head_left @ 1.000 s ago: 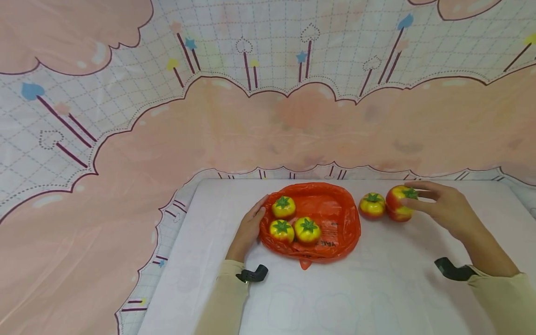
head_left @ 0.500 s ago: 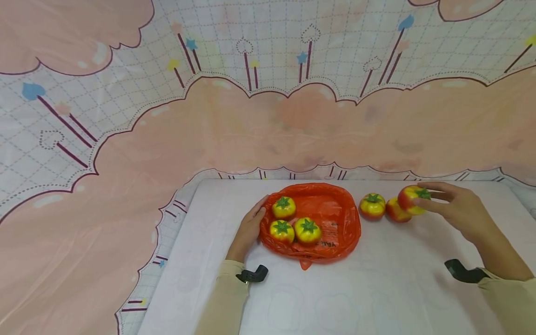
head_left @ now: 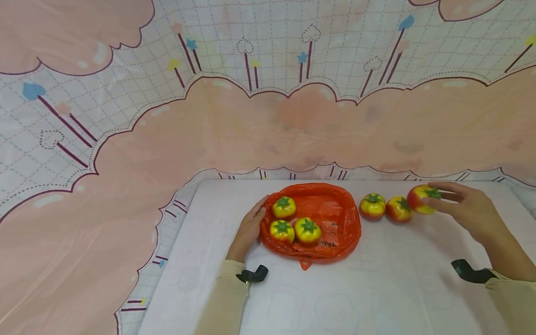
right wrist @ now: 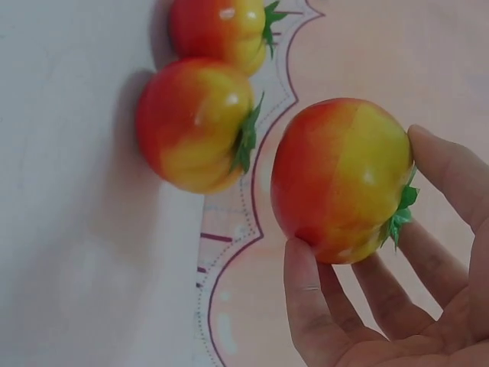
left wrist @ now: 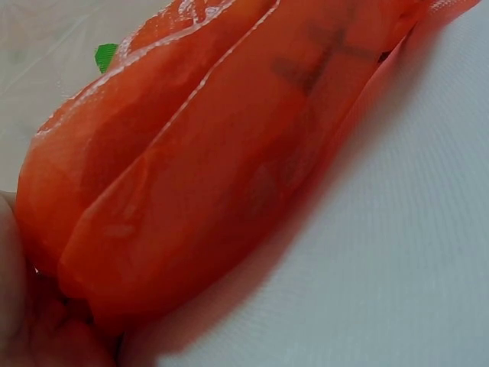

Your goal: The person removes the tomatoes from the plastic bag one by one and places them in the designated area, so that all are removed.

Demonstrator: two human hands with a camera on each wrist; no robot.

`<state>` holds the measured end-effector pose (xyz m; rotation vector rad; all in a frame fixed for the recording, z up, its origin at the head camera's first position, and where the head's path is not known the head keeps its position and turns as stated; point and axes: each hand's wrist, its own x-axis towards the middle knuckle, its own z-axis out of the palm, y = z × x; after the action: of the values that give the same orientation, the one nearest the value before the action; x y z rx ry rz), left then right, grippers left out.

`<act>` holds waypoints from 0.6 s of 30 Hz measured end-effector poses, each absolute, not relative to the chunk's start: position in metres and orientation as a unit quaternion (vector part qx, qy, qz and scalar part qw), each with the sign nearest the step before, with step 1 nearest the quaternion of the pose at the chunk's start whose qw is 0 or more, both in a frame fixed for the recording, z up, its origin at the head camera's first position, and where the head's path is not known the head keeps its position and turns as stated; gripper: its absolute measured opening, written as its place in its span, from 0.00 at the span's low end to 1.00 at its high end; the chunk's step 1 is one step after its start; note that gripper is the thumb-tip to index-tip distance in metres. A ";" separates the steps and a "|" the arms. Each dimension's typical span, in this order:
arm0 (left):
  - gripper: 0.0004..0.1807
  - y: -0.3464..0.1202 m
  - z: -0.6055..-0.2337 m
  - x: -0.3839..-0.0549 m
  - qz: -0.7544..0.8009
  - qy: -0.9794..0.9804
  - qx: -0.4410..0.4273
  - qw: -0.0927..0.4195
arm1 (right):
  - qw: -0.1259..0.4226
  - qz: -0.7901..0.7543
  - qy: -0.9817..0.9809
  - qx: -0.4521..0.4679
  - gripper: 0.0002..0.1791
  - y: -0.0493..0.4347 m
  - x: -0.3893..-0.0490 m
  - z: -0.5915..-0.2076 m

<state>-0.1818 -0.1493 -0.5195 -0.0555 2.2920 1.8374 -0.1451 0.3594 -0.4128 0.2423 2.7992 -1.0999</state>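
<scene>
Basically, the rounded red plastic bag [head_left: 353, 223] sits lower centre; the left hand [head_left: 250, 223] touches its left edge, fingers partly hidden, grip can't be told. At right, the right hand [head_left: 475, 211] pinches a glossy, round, red-yellow, green-leaved tomato [head_left: 418, 199], apparently mid-lift; next move likely needs a steady pinch. Bag printing [head_left: 329, 244] hard to read.

near the back edge of the counter [head_left: 335, 298], a plastic bag [head_left: 322, 204] holds three tomatoes [head_left: 307, 232] in its left half; right of it, two tomatoes [head_left: 372, 207], then another tomato [head_left: 420, 200] in the right hand [head_left: 471, 209].
</scene>
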 end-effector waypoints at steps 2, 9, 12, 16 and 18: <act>0.22 -0.149 -0.519 -0.182 0.622 0.776 -0.020 0.102 | 0.063 -0.365 0.925 0.082 0.46 0.361 -0.145 -0.414; 0.22 -0.148 -0.520 -0.181 0.617 0.780 -0.024 0.099 | 0.066 -0.367 0.923 0.089 0.46 0.367 -0.146 -0.419; 0.22 -0.149 -0.520 -0.181 0.616 0.781 -0.023 0.099 | 0.071 -0.368 0.922 0.099 0.47 0.368 -0.146 -0.422; 0.22 -0.149 -0.521 -0.181 0.618 0.780 -0.018 0.098 | 0.075 -0.362 0.923 0.103 0.48 0.370 -0.146 -0.425; 0.22 -0.149 -0.521 -0.182 0.618 0.780 -0.016 0.098 | 0.077 -0.363 0.923 0.104 0.48 0.371 -0.146 -0.427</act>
<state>-0.1817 -0.1492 -0.5212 -0.0474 2.3079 1.8308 -0.1463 0.3713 -0.4272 0.3122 2.7651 -1.0887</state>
